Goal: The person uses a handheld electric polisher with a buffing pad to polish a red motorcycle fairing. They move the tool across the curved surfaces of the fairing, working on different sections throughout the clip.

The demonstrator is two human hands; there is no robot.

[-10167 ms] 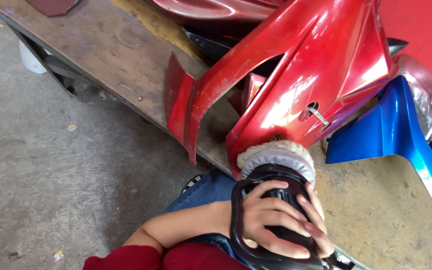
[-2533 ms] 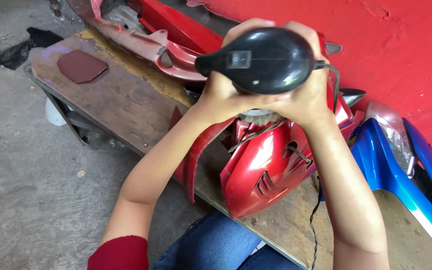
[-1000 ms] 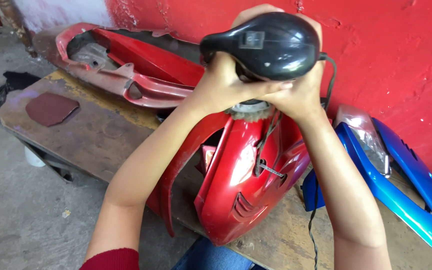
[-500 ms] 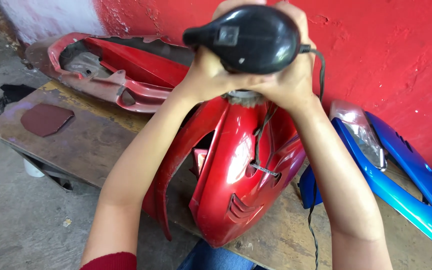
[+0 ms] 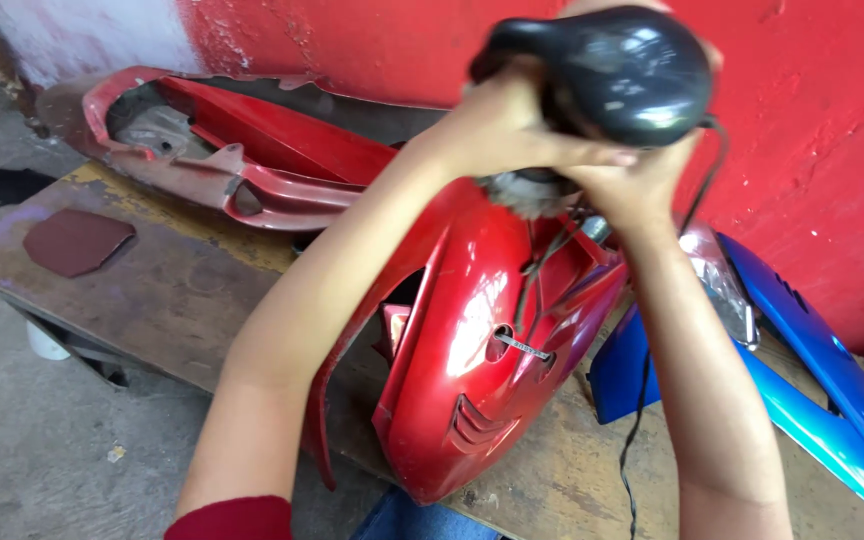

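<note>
Raised a little higher than half a second ago, the black polisher point(image 5: 612, 70) sits clamped in both hands — left hand point(image 5: 497, 120), right hand point(image 5: 642, 170) — its pad facing down onto the red fairing point(image 5: 472, 340) directly below on the desk point(image 5: 182, 290).

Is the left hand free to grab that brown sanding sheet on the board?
Probably not right now: the left hand grips the black polisher, and the sanding sheet lies far off to the left.

Soft daylight, glare on the red fairing point(image 5: 472, 330), motion blur on the polisher point(image 5: 612, 70).
</note>
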